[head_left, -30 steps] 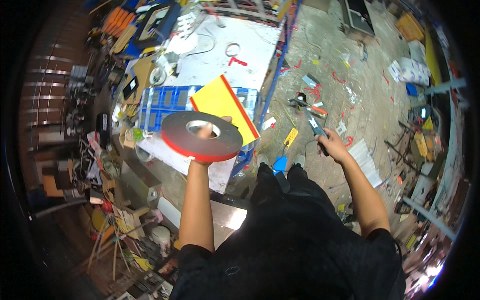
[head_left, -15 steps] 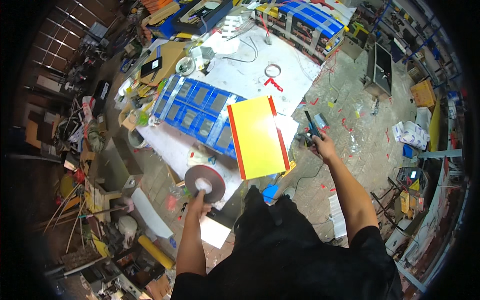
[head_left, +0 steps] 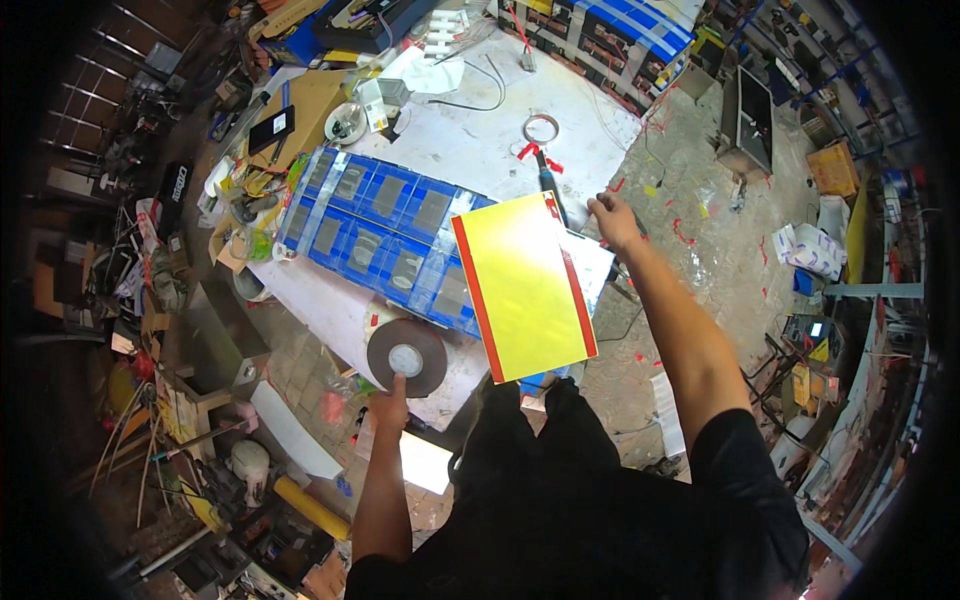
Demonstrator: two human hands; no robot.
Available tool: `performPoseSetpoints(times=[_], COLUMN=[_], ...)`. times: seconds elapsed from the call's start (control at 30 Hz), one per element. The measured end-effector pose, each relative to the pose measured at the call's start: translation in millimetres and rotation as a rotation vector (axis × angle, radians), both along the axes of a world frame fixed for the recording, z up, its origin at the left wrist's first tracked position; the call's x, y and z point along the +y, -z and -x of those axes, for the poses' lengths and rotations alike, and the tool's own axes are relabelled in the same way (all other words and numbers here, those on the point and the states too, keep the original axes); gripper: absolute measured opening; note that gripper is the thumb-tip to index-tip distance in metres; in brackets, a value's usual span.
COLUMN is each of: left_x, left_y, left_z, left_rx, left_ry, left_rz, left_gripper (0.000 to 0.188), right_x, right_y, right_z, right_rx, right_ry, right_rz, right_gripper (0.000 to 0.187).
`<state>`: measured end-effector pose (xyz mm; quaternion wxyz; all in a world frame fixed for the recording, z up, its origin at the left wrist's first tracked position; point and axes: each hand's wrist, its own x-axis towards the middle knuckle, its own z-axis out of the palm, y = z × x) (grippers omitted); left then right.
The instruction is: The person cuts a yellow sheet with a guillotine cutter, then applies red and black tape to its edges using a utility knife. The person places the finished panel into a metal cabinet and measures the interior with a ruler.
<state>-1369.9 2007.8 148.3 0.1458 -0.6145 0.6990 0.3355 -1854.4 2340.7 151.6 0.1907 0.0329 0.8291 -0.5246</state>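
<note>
My left hand (head_left: 390, 402) grips a large dark grey-brown roll of tape (head_left: 428, 352) with a pale core. My right hand (head_left: 614, 224) is at the right edge of the table with its fingers loosely apart and nothing visible in them. To its left lies a slim black-and-blue hand tool (head_left: 546, 180), partly hidden behind the panel's upper corner; its exact kind is unclear. A yellow panel (head_left: 525, 290) with red strips along its two long sides is between my hands. It overlaps the right end of a blue-wrapped battery pack (head_left: 375, 225) with grey pads and clear tape.
A narrow tape ring (head_left: 541, 128) and red tape scraps lie on the white tabletop (head_left: 465, 135). At the back stands another blue-topped battery pack (head_left: 620, 45) with wires. A metal-framed cabinet (head_left: 748, 122) is on the floor to the right. Boxes and tools crowd the left side.
My right hand has moved up and left to the table and let go of the black-and-blue tool, which now lies there. The tape roll stays in my left hand. The view has shifted slightly.
</note>
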Motion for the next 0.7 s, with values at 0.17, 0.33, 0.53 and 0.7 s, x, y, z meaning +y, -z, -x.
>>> performPoseSetpoints(times=[0.17,0.33,0.53,0.7], left_x=[49.6,112.8,165.5,180.7], left_y=[-79.0,-137.3,-133.7,-182.6], left_z=[44.8,105.5,96.8,98.7], left_rx=[0.441,0.708,0.812,0.75], left_ry=[0.253,0.082,0.384,0.614], left_rz=[-0.057,-0.724,-0.826,-0.342], left_gripper=[0.052,0.023,0.017,0.023], right_x=[39.1,58.8,55.7,93.2], right_y=[-63.9,-125.6,-140.2,-148.6], right_z=[-92.1,-206.9,-234.3,-218.8], right_rx=[0.024,-0.233,-0.247,-0.222], right_ry=[0.145,0.045,0.074,0.064], right_rz=[0.219,0.262,0.485,0.618], right_gripper=[0.037,0.044,0.025,0.023])
